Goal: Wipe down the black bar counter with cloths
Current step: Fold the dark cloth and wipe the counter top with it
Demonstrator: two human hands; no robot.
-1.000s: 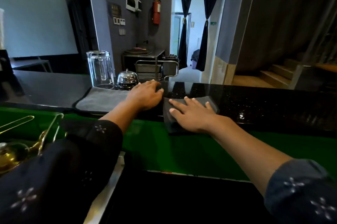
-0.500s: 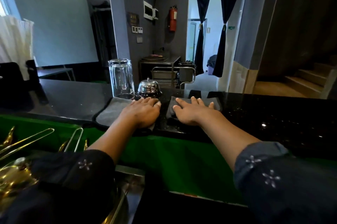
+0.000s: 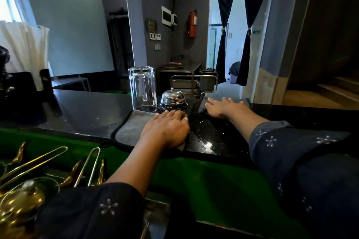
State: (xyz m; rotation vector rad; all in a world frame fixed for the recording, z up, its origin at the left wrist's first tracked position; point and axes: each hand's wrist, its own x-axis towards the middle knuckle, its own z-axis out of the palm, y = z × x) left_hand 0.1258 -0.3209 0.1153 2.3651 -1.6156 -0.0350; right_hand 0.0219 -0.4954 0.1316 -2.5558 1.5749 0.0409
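The black bar counter runs across the view. My left hand presses flat, fingers together, on a light grey cloth spread at the counter's near edge. My right hand reaches further out, fingers spread, pressing a darker grey cloth against the counter's far edge. Between the two hands the counter top shines wet. Both forearms come out of dark sleeves with small flower prints.
An upturned glass mug and a chrome call bell stand just beyond the light cloth. A black stand sits on the counter's left. Gold tongs and barware lie below left, under a green band.
My right hand has pushed its cloth from the near side out to the far edge. My left hand has slid back toward the near edge on its cloth.
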